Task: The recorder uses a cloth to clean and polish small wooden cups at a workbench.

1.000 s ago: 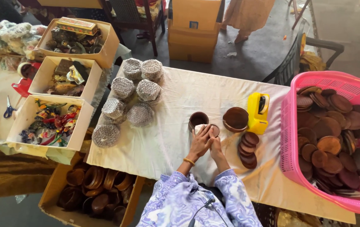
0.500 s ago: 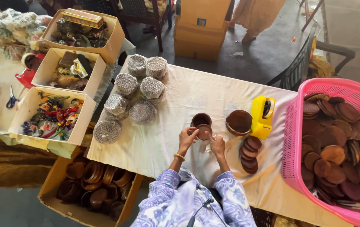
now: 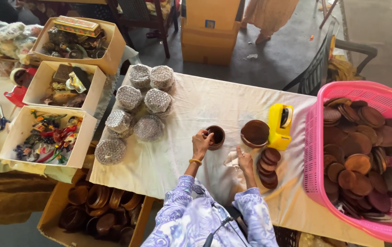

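Two hands: left hand (image 3: 201, 142) gripping brown bowl (image 3: 215, 136); right hand (image 3: 244, 161) on white cloth scrap (image 3: 231, 159) (grip unclear); lids (image 3: 269, 167) beside.

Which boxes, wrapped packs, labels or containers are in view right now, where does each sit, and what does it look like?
Three open boxes: stacked along the table's left, cream card, holding trinkets.
Wrapped packs: table's left half, round, silvery mesh.
Brown carton: floor beyond the table, with a small blue label.
Pink basket: right edge, holding brown discs.
Floor box: below the table, brown bowls inside.
Left hand: at a small brown bowl.
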